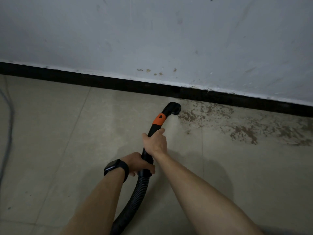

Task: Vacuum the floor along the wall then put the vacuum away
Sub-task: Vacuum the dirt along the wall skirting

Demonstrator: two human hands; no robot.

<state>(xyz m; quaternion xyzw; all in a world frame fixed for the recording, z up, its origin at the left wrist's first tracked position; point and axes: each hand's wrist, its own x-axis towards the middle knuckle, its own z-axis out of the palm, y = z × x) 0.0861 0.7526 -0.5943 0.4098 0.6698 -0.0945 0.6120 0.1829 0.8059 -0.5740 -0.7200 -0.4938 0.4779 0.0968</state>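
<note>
A black vacuum wand point(153, 128) with an orange collar point(158, 119) points away from me toward the wall. Its nozzle point(174, 108) rests on the floor at the left edge of a brown dirt patch point(240, 126), just short of the black skirting board point(118, 82). My right hand point(155, 141) grips the wand below the collar. My left hand point(140, 165), with a black watch on the wrist, holds the wand's lower end where the ribbed black hose point(132, 197) joins it. The hose curves down out of the bottom of the view.
A white, stained wall point(152, 34) rises above the skirting. The floor is beige tile point(50, 133). A thin grey cord point(9, 126) runs along the floor at the far left. The vacuum body is out of view.
</note>
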